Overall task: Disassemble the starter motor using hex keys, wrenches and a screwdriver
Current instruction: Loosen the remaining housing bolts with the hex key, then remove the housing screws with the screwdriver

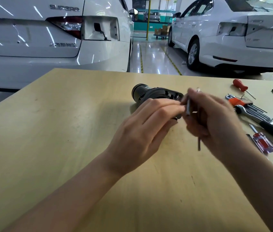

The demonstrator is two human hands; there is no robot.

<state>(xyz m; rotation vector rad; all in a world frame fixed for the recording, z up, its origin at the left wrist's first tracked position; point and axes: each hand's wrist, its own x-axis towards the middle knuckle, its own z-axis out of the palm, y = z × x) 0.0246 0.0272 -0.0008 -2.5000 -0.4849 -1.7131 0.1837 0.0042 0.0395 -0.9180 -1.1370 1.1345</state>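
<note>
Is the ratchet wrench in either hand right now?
No: the ratchet wrench lies on the table among the tools to the right, while the right hand grips a thin hex key.

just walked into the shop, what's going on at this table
A person is working on a dark starter motor lying on a wooden table. The right hand grips a thin metal hex key near the motor's end, and the left hand reaches in beside it, fingertips at the key. More tools lie to the right: a ratchet, a hex key set and two screwdrivers.
</note>
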